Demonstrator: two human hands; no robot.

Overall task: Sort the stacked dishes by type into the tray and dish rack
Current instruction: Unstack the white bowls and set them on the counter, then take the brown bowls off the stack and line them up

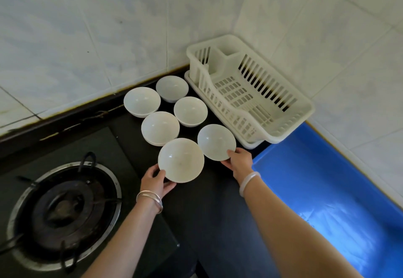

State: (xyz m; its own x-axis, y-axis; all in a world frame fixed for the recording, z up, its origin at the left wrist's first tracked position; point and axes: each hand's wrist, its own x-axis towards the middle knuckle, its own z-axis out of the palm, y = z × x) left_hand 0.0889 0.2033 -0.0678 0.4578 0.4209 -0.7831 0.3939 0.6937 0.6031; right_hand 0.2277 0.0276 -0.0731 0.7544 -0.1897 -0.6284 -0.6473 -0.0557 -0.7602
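Bowls point(190, 111): six white ones, all mouth-up, clustered on the black counter point(207, 212) between the gas burner point(63, 210) and the dish rack point(305, 108).
Count: six bowls, one rack, one blue tray point(327, 179), one burner. A second rim seems to show under the middle-left bowl (possibly two nested, cannot confirm).
Left hand point(156, 181): pinches the near edge of the near-left bowl point(181, 160), thumb over the rim, fingers underneath.
Right hand point(238, 162): grasps the near edge of the near-right bowl point(216, 142) the same way.
Position: both held bowls sit nearest the viewer and look tipped toward the camera. Whether their bases are off the counter I cannot tell.
Handling: likely glazed ceramic or hard plastic, so stiff, smooth, slippery if wet, and chippable against its neighbours. Probably light enough for one hand each.
Hold: thumb inside the rim and fingers under the wall looks secure. Lift straight up, since the other bowls stand close by.
Destinations: rack and tray hold nothing visible.
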